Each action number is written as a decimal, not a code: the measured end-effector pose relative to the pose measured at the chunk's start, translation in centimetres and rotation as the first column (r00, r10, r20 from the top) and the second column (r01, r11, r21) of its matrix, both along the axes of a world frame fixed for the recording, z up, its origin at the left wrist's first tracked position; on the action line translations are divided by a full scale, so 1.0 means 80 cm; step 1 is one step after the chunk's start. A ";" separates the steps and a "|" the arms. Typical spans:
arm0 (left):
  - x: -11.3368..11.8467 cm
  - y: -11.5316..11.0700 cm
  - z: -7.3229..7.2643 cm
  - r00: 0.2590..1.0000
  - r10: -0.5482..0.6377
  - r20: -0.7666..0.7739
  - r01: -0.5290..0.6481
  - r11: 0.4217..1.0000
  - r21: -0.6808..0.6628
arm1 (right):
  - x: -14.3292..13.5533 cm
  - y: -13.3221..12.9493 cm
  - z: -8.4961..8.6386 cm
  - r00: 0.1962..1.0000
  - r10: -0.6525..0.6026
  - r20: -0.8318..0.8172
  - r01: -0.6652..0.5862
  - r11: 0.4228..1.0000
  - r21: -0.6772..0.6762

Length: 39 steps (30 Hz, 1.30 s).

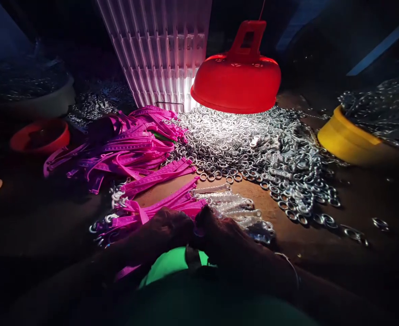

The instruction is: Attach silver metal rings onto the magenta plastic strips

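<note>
Dark wooden worktop (355,203), lit only by the red lamp (236,81) at upper centre over the heap of metal rings (254,145); pink plastic straps (125,145) lie piled at centre left. My left hand (162,233) and right hand (225,237) meet knuckle-up at lower centre, both pinched on one pink strap (167,209). In my judgement fitting goes best kept within the lit patch, wrists low, fingertips close
</note>
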<state>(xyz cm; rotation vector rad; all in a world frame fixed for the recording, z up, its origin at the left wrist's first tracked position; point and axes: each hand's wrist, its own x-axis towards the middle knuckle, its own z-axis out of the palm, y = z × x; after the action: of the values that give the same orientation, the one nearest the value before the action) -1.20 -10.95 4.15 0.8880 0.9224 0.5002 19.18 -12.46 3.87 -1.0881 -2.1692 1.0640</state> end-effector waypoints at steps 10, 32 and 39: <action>-0.001 -0.004 -0.016 0.998 -0.021 -0.052 0.019 0.999 -0.044 | 0.011 0.007 -0.028 0.954 0.278 0.112 -0.256 0.951 -0.175; 0.009 -0.056 -0.009 0.985 0.079 0.155 -0.079 0.997 -0.009 | -0.005 -0.022 -0.030 0.986 0.160 0.042 -0.135 0.926 -0.352; 0.011 -0.053 -0.033 0.954 0.171 0.246 -0.101 0.957 -0.273 | -0.005 -0.006 -0.008 0.890 0.401 0.217 -0.316 0.886 -0.340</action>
<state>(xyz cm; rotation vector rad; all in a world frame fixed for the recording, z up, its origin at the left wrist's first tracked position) -0.33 -15.21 1.47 0.5068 0.7818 0.5894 18.75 -12.94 3.24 -1.0310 -2.5732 1.5236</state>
